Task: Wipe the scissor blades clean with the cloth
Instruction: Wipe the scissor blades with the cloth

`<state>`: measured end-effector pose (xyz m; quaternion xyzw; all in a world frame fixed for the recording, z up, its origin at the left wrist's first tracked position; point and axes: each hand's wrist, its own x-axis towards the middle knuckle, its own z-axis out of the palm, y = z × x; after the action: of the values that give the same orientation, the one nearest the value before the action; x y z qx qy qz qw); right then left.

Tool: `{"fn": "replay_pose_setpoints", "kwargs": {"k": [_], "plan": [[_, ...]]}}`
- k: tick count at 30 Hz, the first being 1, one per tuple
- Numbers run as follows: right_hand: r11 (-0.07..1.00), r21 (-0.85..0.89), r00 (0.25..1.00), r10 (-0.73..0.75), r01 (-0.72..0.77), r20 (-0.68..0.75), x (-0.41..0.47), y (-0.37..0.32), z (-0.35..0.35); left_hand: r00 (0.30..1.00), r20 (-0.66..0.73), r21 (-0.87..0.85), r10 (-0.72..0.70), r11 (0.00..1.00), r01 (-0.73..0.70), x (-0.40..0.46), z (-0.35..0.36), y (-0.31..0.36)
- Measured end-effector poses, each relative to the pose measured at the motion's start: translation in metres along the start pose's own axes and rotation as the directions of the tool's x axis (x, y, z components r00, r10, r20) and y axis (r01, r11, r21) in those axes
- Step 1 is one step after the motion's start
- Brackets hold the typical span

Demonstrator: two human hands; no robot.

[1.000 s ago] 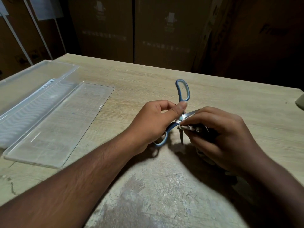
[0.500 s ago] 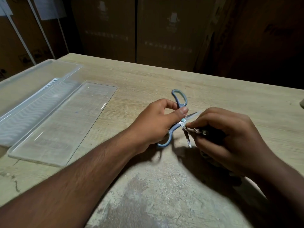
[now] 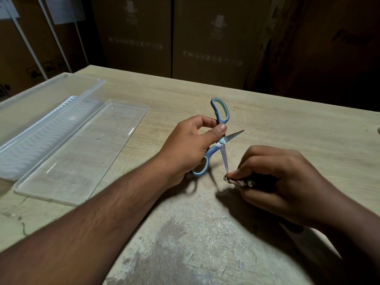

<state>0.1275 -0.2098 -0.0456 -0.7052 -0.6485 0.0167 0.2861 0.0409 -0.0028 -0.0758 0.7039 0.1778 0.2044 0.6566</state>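
1. scissors (image 3: 220,140) held up over table (image 3: 287,124), about centre of view, blades spread wide in a V; L hand (image 3: 189,149) grips handle shanks just below pivot, thumb pressed on upper shank near the pale pivot screw; one loop sticks up past the thumb, other loop sits low under the palm.
2. R hand (image 3: 283,182) clenched round a bunched cloth (image 3: 236,181); only a small pale wad shows at the fingertips, rest hidden in the fist.
3. key relation: lower blade (image 3: 225,159) runs down from pivot toward R hand, long axis steep, tilted slightly right; its tip meets the cloth wad at R fingertips; looks touching or just pinched, can't tell which.
4. upper blade (image 3: 234,135) points up-right, away from both hands, bare, well apart from cloth.
5. R hand is the nearer one to the blade tips; L hand only steadies; judged: wipe stroke sits at the tip end of lower blade, so next pass likely needs cloth back up near pivot or over to upper blade.
6. risk, judged: open edges face R fingers; keep cloth between skin and edge.
7. clear tray (image 3: 82,153) lies flat at left, well apart from hands.
8. text: boxes (image 3: 216,38) behind table carry faint print and a logo; too dark and blurred to read; no brand legible on scissors.
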Motion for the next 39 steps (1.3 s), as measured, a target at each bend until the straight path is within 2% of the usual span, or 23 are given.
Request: {"fn": "replay_pose_setpoints", "kwargs": {"k": [2,6,8,12,16,23,26,32,36,39], "plan": [[1.000,0.013,1.000,-0.007,0.007,-0.016,-0.001,-0.001,-0.002,1.000,-0.010,0.011,0.001,1.000,-0.001,0.001,-0.002,0.000],[0.999,-0.025,0.974,0.017,-0.023,-0.225,-0.002,0.005,-0.005,1.000,0.011,0.040,-0.010,0.999,0.010,0.001,-0.002,-0.001],[0.999,-0.048,0.965,0.007,-0.020,-0.264,-0.001,0.007,-0.003,0.999,0.033,0.038,-0.023,0.999,0.021,-0.001,0.000,-0.001],[0.999,-0.038,0.971,0.008,-0.018,-0.239,0.001,0.008,0.005,0.997,0.074,-0.009,-0.020,1.000,0.021,-0.002,0.005,-0.001],[0.999,-0.037,0.974,-0.011,0.002,-0.225,0.001,0.005,0.005,0.999,0.029,-0.084,-0.024,0.996,0.026,-0.001,0.004,0.001],[0.999,-0.032,0.997,-0.025,0.022,-0.080,-0.001,0.002,-0.001,0.998,-0.049,-0.089,-0.031,0.996,0.027,0.002,-0.001,0.001],[1.000,-0.020,0.999,-0.018,0.017,-0.032,-0.002,0.000,-0.002,0.998,-0.041,-0.105,-0.042,0.994,0.038,0.001,-0.002,0.006],[0.999,0.007,0.958,0.048,-0.048,-0.282,-0.002,0.003,-0.006,0.999,0.046,-0.044,-0.026,0.999,0.028,-0.003,0.001,0.004],[0.998,0.041,0.941,0.066,-0.056,-0.332,0.001,0.005,0.003,0.991,0.131,-0.077,-0.003,0.997,0.013,-0.007,0.009,0.004],[0.969,0.225,0.933,0.172,-0.102,-0.315,0.002,0.005,0.011,0.988,0.155,-0.129,0.010,0.992,0.010,-0.008,0.011,0.004]]}}
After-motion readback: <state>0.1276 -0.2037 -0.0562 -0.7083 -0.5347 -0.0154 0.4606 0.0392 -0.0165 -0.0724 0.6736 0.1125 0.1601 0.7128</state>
